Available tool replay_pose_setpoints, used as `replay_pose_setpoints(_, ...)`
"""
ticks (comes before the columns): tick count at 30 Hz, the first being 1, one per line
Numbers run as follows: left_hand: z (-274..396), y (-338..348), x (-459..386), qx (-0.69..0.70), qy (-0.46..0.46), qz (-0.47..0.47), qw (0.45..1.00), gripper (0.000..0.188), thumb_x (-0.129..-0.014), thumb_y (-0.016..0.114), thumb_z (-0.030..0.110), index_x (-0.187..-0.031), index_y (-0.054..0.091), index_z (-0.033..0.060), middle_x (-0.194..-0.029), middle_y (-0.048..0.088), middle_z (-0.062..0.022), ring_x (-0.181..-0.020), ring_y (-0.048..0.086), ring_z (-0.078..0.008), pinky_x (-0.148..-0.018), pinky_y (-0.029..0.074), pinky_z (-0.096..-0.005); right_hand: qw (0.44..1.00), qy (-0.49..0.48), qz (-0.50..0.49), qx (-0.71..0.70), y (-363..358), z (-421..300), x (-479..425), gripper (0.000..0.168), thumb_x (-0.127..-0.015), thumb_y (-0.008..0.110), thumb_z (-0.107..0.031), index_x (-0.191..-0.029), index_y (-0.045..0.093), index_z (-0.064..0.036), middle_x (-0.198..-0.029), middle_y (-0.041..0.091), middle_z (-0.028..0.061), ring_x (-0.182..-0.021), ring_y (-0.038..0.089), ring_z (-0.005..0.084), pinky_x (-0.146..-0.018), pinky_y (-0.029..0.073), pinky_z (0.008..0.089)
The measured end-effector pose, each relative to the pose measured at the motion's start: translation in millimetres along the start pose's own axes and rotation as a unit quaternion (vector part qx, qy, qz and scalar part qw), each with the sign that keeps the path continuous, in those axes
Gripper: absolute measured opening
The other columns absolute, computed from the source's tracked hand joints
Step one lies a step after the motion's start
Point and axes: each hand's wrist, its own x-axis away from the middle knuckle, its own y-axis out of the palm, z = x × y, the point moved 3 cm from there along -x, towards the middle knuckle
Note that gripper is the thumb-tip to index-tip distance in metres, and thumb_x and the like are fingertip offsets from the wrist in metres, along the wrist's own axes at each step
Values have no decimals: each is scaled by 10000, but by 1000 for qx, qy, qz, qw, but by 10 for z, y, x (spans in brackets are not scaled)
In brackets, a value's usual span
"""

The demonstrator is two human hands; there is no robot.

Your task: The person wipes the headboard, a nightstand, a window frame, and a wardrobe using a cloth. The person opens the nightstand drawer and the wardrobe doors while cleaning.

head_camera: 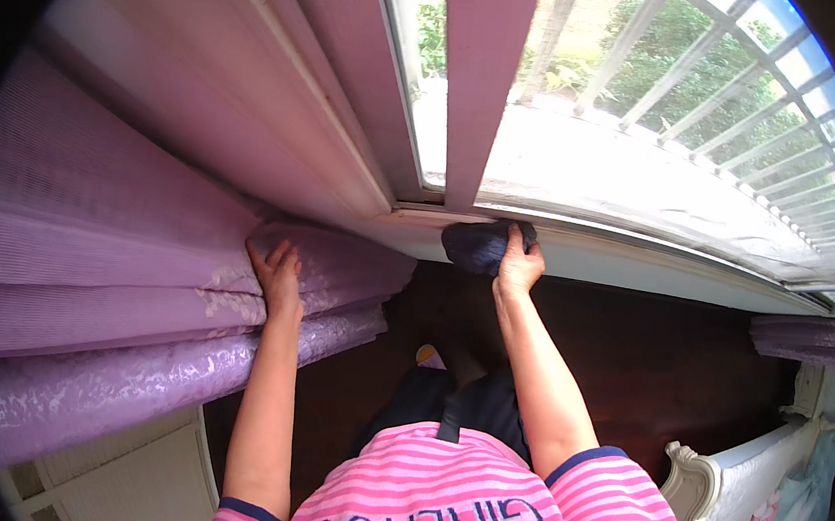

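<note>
A dark blue cloth (475, 246), bunched up, is gripped in my right hand (520, 263) against the window sill (584, 248). The thumb and fingers close on the cloth's right end, and part of its far side is hidden. To the left, my left hand (279, 277) presses against a sheer purple curtain (104, 230) with pale embroidery, its fingers spread. Below that hand hangs a heavier, shiny purple curtain (135, 376) with a silvery pattern. The sliding window's frame post (479, 86) rises just beyond the cloth.
Metal bars (695, 76) stand outside the glass, with shrubs behind them. The floor (627, 348) is dark brown. At right are a carved cream bed frame (691, 475) and another purple curtain (806, 337). A cream cabinet (140, 475) sits at lower left.
</note>
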Motion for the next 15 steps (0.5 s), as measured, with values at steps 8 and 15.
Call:
replay_pose_setpoints(8,-1,96,34,43,-18,-13,999,838,-806,535,-3,-1432,23,216,-1243,470,-137,-1032,518,-201,-897,391,-345,959,127,233,-100,-1868,-269,-1755,335,-809,637,-214,-996,576,57,-920,623,111,-778,564,183,-708,483,301)
replay_pose_setpoints(15,112,619,558,0,49,-204,978,616,-837,534,21,-1376,241,73,-1143,521,-93,-1004,529,-160,-824,409,-242,985,132,65,-95,-2199,-1564,-1132,297,-826,467,-77,-1110,484,8,-1000,552,99,-922,556,164,-799,480,327)
